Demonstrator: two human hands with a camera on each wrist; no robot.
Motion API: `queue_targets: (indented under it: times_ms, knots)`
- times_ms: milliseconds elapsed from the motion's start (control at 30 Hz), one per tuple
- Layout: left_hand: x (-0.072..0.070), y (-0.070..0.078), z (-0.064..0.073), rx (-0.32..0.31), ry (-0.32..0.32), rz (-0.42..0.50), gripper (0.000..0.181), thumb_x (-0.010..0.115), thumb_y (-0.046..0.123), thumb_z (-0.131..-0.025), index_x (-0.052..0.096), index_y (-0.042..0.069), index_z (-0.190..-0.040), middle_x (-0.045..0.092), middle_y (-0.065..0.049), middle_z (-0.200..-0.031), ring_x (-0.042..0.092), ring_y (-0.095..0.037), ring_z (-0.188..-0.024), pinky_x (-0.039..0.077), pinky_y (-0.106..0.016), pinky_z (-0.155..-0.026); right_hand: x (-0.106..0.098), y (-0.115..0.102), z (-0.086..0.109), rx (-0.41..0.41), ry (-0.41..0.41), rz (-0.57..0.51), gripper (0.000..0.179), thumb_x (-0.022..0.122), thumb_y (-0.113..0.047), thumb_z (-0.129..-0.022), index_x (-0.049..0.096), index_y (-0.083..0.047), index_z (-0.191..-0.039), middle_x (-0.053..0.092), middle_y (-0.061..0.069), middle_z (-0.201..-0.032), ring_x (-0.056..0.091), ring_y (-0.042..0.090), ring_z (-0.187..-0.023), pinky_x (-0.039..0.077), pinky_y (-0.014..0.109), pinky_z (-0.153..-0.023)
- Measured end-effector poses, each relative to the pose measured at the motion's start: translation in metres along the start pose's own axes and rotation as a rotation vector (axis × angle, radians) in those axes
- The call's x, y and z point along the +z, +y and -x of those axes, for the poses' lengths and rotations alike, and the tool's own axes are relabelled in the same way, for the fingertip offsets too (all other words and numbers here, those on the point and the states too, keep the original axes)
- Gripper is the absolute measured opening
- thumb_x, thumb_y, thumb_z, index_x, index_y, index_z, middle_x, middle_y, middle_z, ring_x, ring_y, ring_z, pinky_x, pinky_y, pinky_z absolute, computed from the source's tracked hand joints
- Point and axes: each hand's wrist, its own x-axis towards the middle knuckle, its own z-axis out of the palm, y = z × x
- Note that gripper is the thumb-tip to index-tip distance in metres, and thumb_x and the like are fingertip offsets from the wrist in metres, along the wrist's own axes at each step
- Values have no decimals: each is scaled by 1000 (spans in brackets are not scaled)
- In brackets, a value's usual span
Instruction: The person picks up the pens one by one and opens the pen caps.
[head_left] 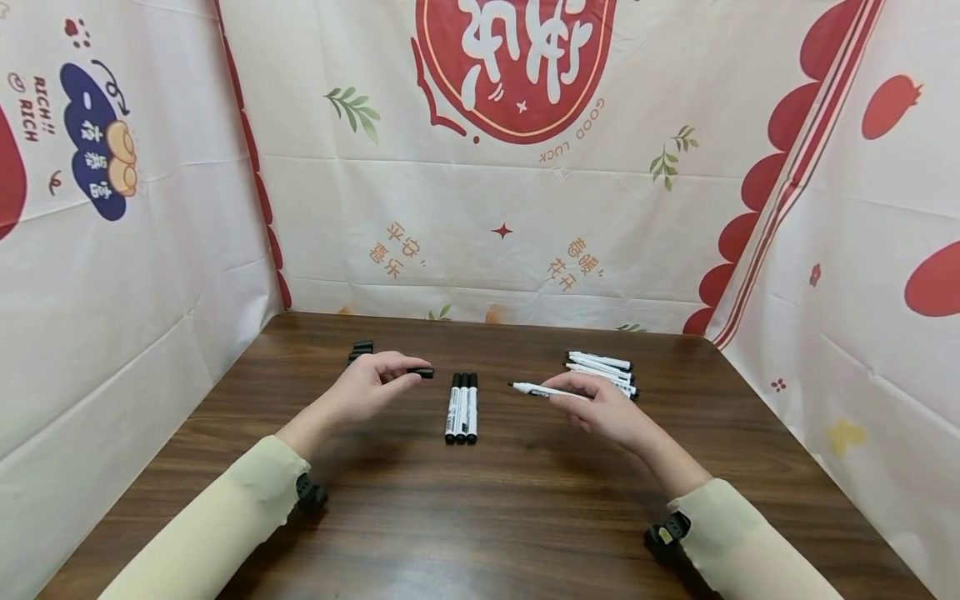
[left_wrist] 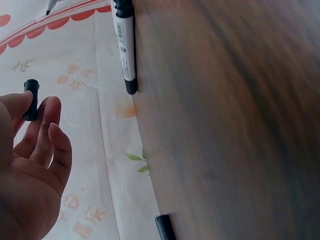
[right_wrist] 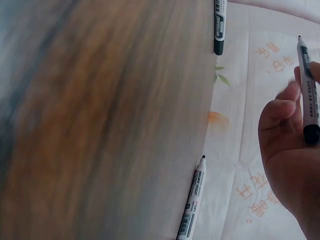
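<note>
My left hand point(head_left: 369, 385) pinches a black marker cap point(left_wrist: 31, 100) between thumb and fingers, raised above the table. Across from it, my right hand point(head_left: 600, 404) grips an uncapped white marker point(right_wrist: 308, 85), its dark tip pointing left toward the cap. Between the hands, three capped markers point(head_left: 461, 408) lie side by side on the table. Beyond the right hand is a group of several uncapped white markers point(head_left: 600, 367), partly hidden by it. Loose black caps point(head_left: 362, 347) lie behind the left hand, partly covered by it.
The brown wooden table point(head_left: 450, 517) ends at a printed white cloth point(head_left: 480, 200) at the back. Similar cloth hangs along the left and right sides. A small black camera point(head_left: 309, 496) is strapped at the left wrist, another camera point(head_left: 667, 533) at the right.
</note>
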Motion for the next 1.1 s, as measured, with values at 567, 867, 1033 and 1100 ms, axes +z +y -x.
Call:
queue_targets:
  times_ms: [567, 867, 1033, 1100]
  knots:
    - [-23, -28, 5, 11, 46, -106, 26, 74, 19, -107, 82, 16, -132, 71, -3, -112, 56, -12, -88, 48, -28, -75, -23, 20, 6, -29, 60, 167, 27, 67, -14, -109, 77, -11, -134, 70, 12, -133, 54, 14, -109, 45, 28, -88]
    - [-38, -43, 10, -65, 9, -134, 28, 73, 20, -108, 81, 15, -134, 69, -3, -107, 56, -15, -83, 46, -28, -73, -33, 26, 9, 6, 30, 197, 28, 66, -9, -107, 77, -8, -133, 71, 13, -122, 53, 15, -105, 45, 26, -86]
    - [-43, -51, 14, -120, -18, -165, 27, 74, 21, -107, 81, 17, -133, 70, -3, -109, 57, -15, -83, 47, -28, -71, -38, 30, 9, 34, -2, 254, 28, 68, -13, -107, 78, -9, -133, 73, 11, -123, 55, 15, -105, 48, 25, -88]
    - [-44, -54, 14, -137, -27, -175, 26, 74, 19, -107, 82, 16, -131, 71, -4, -106, 57, -15, -82, 48, -28, -70, -39, 31, 9, 45, -18, 270, 28, 67, -13, -107, 77, -8, -133, 73, 11, -121, 55, 14, -102, 48, 25, -86]
